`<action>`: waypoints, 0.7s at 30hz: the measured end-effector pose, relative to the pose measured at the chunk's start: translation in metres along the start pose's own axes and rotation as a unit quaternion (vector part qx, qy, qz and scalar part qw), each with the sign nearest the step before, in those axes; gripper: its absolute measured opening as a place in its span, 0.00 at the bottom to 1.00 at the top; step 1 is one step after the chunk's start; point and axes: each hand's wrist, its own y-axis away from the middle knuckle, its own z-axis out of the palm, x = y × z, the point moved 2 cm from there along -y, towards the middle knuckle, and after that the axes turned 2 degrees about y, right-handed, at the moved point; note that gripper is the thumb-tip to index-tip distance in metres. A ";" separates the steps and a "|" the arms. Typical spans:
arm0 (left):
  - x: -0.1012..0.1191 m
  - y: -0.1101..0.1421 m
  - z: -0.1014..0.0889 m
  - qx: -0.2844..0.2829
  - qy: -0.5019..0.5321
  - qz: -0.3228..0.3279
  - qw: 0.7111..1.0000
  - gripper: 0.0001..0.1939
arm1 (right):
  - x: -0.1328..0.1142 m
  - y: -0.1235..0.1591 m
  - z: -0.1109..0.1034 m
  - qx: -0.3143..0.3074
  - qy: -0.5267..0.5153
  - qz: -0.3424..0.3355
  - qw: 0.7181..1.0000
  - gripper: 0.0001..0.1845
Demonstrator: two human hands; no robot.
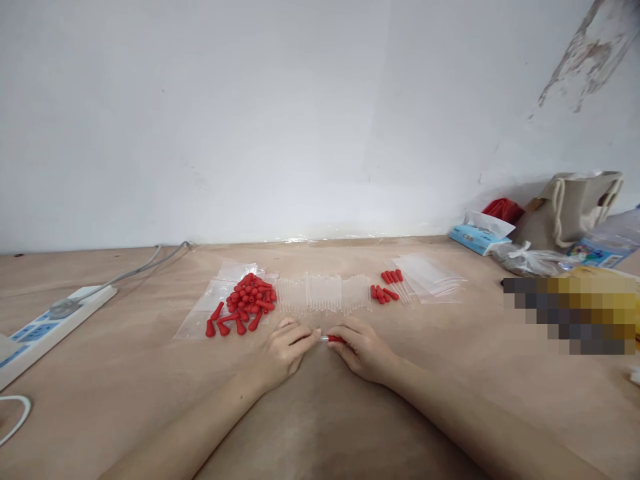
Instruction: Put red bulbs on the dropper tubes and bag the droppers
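One clear tube [324,339] and one red bulb [335,339] are held in line above the desk [320,427], low in the middle of the view. The left hand [287,347] has its grip closed on the tube, thumb and fingers pinching it from the nine o'clock side. The right hand [367,350] has its grip clamped on the bulb from the three o'clock side. Tube and bulb meet in the short gap between the fingertips; how far one sits inside the other cannot be told.

Taking the hands as the clock's centre, a row of clear tubes [324,293] lies side by side at twelve o'clock. At ten o'clock a heap of red bulbs [250,293] rests on a clear plastic bag [193,323], with several strays at its near edge. Between one and two o'clock lies a small cluster of loose bulbs [381,295]; just beyond it are four bulb-topped tubes [393,276], their thin ends slanting toward five o'clock. Flat plastic bags [430,275] lie beside these at two o'clock. Farther out that way stand a blue tissue box [477,239] and a beige drawstring bag [543,217]. A power strip [83,310] lies at nine o'clock.
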 end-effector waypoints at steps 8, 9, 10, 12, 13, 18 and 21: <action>0.002 -0.003 0.000 0.003 0.006 -0.014 1.000 0.15 | -0.001 -0.004 0.001 -0.004 -0.020 0.016 1.000 0.08; 0.002 -0.003 0.001 0.006 0.010 -0.021 1.000 0.15 | -0.002 -0.005 -0.001 -0.003 -0.032 0.023 0.999 0.08; 0.002 -0.003 0.001 0.011 0.015 -0.032 0.999 0.14 | -0.003 -0.005 -0.004 0.000 -0.045 0.029 0.999 0.09; 0.002 -0.004 0.002 0.025 0.029 -0.056 0.998 0.13 | -0.005 -0.007 -0.008 0.022 -0.075 0.047 0.996 0.08; 0.003 -0.004 0.002 0.030 0.038 -0.065 0.997 0.13 | -0.005 -0.008 -0.010 0.040 -0.095 0.064 0.993 0.08; 0.002 -0.007 -0.003 0.007 0.054 -0.134 0.990 0.17 | 0.010 -0.014 -0.021 0.145 -0.232 0.200 0.941 0.11; 0.001 -0.007 -0.004 -0.006 0.056 -0.192 0.980 0.16 | 0.038 -0.018 -0.045 0.209 -0.215 0.252 0.920 0.16</action>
